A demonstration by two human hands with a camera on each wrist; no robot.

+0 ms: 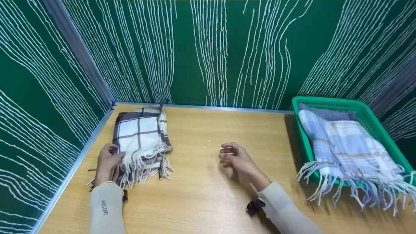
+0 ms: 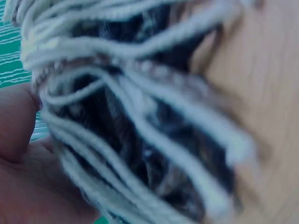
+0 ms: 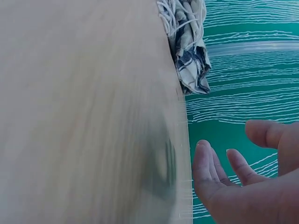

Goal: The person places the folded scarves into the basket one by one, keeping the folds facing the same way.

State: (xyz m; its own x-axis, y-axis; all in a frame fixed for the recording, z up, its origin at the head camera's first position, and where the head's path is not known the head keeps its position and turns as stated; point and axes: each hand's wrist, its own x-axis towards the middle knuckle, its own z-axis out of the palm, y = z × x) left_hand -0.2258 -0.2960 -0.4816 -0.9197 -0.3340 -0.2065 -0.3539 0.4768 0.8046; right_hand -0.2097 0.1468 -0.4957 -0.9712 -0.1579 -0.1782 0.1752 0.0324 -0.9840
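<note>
A folded plaid scarf point(image 1: 138, 130) in white, brown and dark tones lies at the left of the table, its white fringe point(image 1: 139, 162) spread toward me. My left hand point(image 1: 109, 161) grips the scarf's left edge, thumb over the fringed corner and fingers curled at the side. Fringe strands point(image 2: 177, 107) fill the left wrist view, and part of the left hand point(image 2: 42, 177) shows behind them. Well to the right of the scarf, my right hand point(image 1: 239, 161) hovers over the wood with fingers loosely bent and nothing in them.
A green plastic basket point(image 1: 378, 120) stands at the right of the table point(image 1: 208, 195). In it lie a blue and white plaid scarf point(image 1: 354, 149), its fringe hanging over the near rim, and a grey folded cloth point(image 1: 328, 113). Green panels with white wavy lines point(image 1: 182, 65) border the table.
</note>
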